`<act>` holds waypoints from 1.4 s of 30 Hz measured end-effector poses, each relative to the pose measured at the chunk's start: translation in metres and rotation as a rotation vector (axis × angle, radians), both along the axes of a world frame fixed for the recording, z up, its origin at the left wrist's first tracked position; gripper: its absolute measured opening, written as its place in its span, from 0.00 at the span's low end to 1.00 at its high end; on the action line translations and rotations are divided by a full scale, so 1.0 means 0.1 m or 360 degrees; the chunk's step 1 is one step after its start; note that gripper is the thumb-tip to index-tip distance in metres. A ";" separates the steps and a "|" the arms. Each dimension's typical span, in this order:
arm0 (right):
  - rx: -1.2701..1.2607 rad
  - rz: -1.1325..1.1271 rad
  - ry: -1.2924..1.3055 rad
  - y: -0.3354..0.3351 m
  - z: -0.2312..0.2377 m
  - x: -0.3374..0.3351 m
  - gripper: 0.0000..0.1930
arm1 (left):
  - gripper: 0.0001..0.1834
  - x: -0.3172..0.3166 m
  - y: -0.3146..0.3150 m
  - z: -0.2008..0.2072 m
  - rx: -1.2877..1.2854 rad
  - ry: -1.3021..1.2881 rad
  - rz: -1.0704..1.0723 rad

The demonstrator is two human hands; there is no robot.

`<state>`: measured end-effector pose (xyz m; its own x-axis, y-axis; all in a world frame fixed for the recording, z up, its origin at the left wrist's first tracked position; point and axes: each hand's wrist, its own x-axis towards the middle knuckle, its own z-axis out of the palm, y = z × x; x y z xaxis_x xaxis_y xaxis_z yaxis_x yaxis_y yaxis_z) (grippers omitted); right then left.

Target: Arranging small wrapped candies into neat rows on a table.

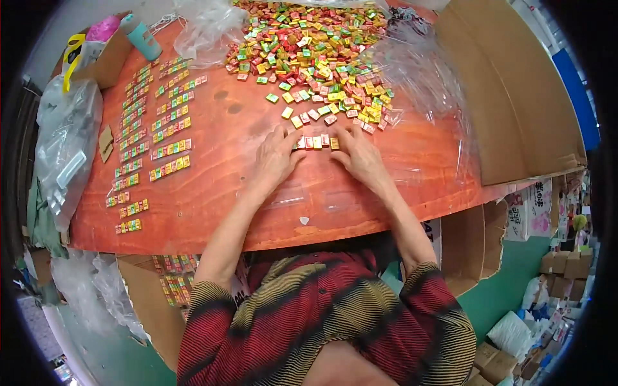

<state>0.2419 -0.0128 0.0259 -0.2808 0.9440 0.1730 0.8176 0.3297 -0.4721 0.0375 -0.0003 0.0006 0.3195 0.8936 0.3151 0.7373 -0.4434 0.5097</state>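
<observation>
Near the middle of the red table, a short row of small candy-coloured boxes (315,142) lies between my two hands. My left hand (277,156) has its fingertips and thumb closed round the row's left end. At the other end, the fingers and thumb of my right hand (360,156) grip the last yellow box in the same way. Red, white and yellow faces show between them; the fingers partly hide the ends. Just beyond my hands, loose boxes (331,109) spread out from a large heap (302,45) in red, yellow and green.
Several finished-looking rows of boxes (171,148) line the left of the table (212,206). Clear plastic film (418,77) and a big cardboard carton (515,96) stand on the right. A blue bottle (141,38) is at far left. Below the edge, an open carton (151,302) holds more rows.
</observation>
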 end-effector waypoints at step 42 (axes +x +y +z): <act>0.0177 0.0003 -0.0103 0.51 -0.01 -0.02 0.12 | 0.15 0.13 -0.02 -0.01 0.0143 0.0139 0.0148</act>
